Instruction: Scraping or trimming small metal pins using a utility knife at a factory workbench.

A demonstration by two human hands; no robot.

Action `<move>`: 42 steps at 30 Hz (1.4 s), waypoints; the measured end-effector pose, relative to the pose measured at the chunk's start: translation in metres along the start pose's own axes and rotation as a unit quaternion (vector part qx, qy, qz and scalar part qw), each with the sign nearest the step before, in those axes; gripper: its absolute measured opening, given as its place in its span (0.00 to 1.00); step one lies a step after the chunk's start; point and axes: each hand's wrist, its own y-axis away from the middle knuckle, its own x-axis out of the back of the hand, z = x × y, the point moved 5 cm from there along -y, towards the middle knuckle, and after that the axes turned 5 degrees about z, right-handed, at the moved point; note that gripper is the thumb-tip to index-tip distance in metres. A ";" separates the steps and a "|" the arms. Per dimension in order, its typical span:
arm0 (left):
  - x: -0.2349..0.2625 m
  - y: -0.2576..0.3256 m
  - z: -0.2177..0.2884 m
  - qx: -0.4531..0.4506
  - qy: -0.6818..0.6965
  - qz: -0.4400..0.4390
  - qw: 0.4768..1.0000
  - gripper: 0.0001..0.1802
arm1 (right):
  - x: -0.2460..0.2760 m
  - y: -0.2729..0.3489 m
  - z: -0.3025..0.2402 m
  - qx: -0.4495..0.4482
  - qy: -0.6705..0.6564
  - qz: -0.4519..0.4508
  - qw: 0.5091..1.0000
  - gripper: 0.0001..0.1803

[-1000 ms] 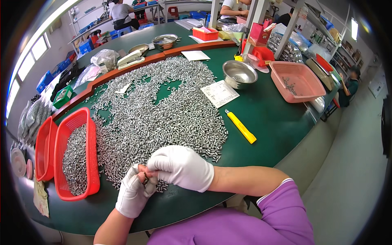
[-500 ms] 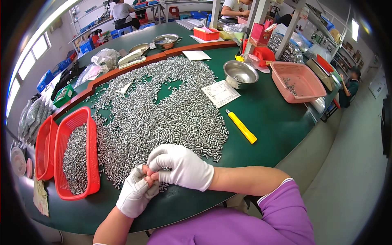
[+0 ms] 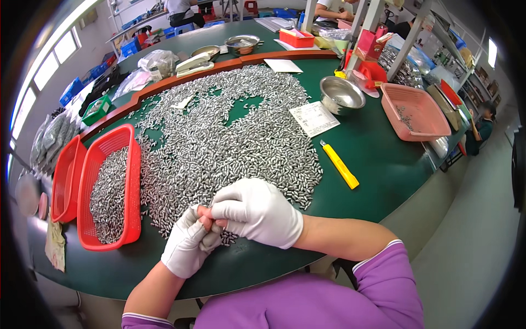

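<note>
Hands: both are at the near edge of a heap of small silvery metal pieces [image 3: 235, 145], spread over the green table [image 3: 372, 192]. Both wear white gloves that leave some fingertips bare.

Left hand [image 3: 187, 244]: forearm rises from the lower edge, slanting up and to the right. Fingers curl inward, thumb and index tips drawn together at the meeting point with the other hand.

Right hand [image 3: 262, 213]: forearm enters from the right, nearly level, elbow bent out to the side. Back of the hand faces up; fingers are bent and point left, their tips narrowed against the left fingertips. Whether a piece sits in either pinch cannot be told; the fingers cover that spot. A few loose pieces lie just below the joined hands.

More pieces fill the red basket [image 3: 135, 192] to the left of the heap.

Writing: a white printed sheet [image 3: 314, 118] lies at the heap's right edge, carrying rows of fine dark print, too small to make out. A steel bowl [image 3: 342, 94] stands just beyond its right corner. A yellow cutter [image 3: 340, 165] lies on the table nearer the right forearm.
</note>
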 end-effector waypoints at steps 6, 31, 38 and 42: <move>0.003 -0.004 -0.001 0.015 0.005 0.003 1.000 0.09 | 0.001 0.003 0.006 -0.030 0.042 -0.009 0.999 0.11; 0.002 -0.002 -0.002 0.052 0.014 0.007 0.999 0.20 | 0.012 0.008 0.034 -0.247 -0.032 -0.045 0.967 0.07; -0.001 -0.002 -0.004 0.036 -0.029 0.053 0.998 0.09 | -0.008 0.014 0.026 -0.252 -0.141 -0.086 0.954 0.10; 0.001 -0.002 -0.003 0.039 -0.026 0.037 0.998 0.09 | 0.010 0.006 0.026 -0.194 0.103 -0.053 0.974 0.18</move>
